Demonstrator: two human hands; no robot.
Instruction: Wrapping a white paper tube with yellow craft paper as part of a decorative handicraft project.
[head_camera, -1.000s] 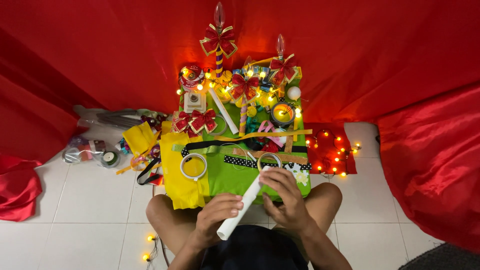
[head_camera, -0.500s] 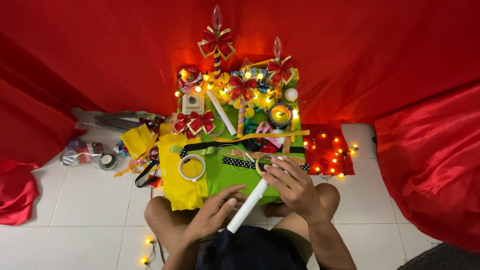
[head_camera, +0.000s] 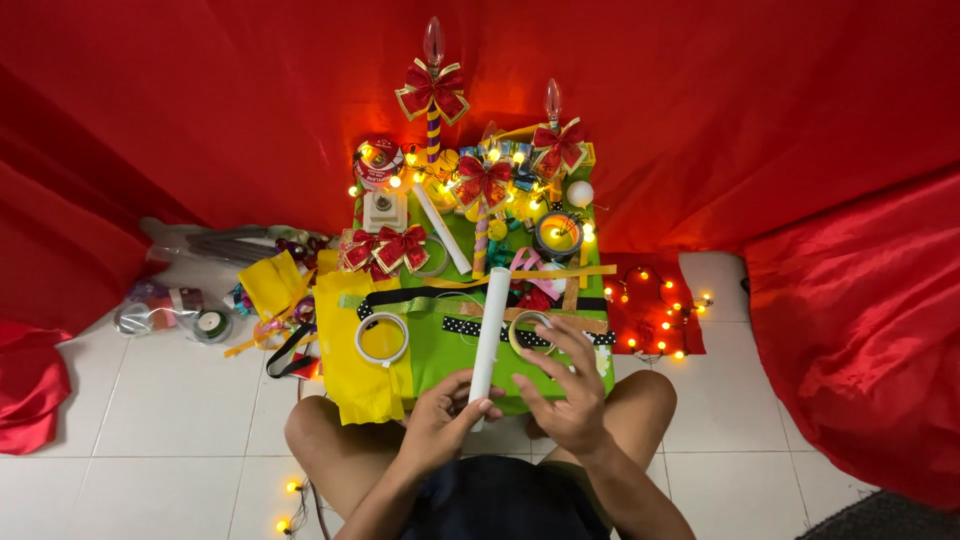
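While we sit on the tiled floor, our left hand (head_camera: 440, 425) pinches the near end of a white paper roll (head_camera: 490, 325), which stands tilted away over the green board (head_camera: 450, 345). Our right hand (head_camera: 565, 385), fingers spread, rests just beside the roll and touches a tape ring (head_camera: 528, 330). We judge the roll light, fairly stiff yet easily crushed, best gripped gently near its lower end. Farther off lie a second tape ring (head_camera: 381, 338), red bows (head_camera: 400, 247) and lit fairy lights (head_camera: 655, 315).
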